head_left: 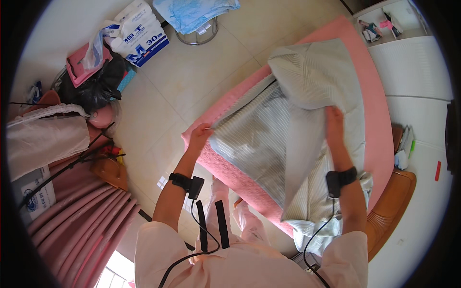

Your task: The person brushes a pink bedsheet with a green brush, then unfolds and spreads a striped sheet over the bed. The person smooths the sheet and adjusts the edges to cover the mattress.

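A large grey-and-white striped fabric cover (269, 139) is spread over a pink quilted cloth (240, 180), with one layer folded back toward the right. Between its layers a smooth, faintly shiny grey surface shows. My left hand (200, 138) pinches the cover's corner at the left edge of the pink cloth. On the right, my right hand (335, 127) is closed on the raised striped layer, which hangs in a loose fold toward me; slight blur softens its fingers. Further back, part of the cover (307, 72) lies bunched. Each wrist wears a black strap with a small box and cable.
A brown wooden chair (394, 201) and white cabinet (422, 192) stand at right. Back left are a paper-roll pack (141, 41), a black bag (98, 84) and a stool with blue cloth (192, 14). Pink curtains (86, 235) hang at left.
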Motion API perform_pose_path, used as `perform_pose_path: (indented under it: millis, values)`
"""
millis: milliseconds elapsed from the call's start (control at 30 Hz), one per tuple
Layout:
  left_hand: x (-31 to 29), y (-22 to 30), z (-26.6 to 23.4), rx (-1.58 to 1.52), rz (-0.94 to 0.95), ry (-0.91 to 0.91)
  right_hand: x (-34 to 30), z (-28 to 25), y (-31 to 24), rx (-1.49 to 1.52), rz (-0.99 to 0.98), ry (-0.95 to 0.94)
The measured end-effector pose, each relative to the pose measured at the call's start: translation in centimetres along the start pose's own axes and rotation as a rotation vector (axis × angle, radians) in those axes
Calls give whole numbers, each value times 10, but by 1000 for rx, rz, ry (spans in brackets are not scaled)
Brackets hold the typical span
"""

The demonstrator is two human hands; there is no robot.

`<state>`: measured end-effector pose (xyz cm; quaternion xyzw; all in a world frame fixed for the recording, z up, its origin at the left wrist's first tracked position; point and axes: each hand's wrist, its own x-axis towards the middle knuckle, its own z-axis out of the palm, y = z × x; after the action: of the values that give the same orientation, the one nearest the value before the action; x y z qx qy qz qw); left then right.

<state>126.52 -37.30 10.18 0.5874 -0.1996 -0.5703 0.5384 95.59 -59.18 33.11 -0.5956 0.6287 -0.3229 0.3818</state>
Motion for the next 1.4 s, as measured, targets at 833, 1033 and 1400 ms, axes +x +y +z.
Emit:
perform_pose_path:
  millis: [833, 1033, 1400]
  values:
    - [30, 8, 67, 1067, 198, -15, -45, -206, 52, -475, -107, -75]
    - [-21, 112, 254, 795, 845, -641, -121, -127, 21, -641, -266, -214]
    - [-72, 143, 314, 1001, 869, -835, -252, -133, 121, -166, 61, 200]
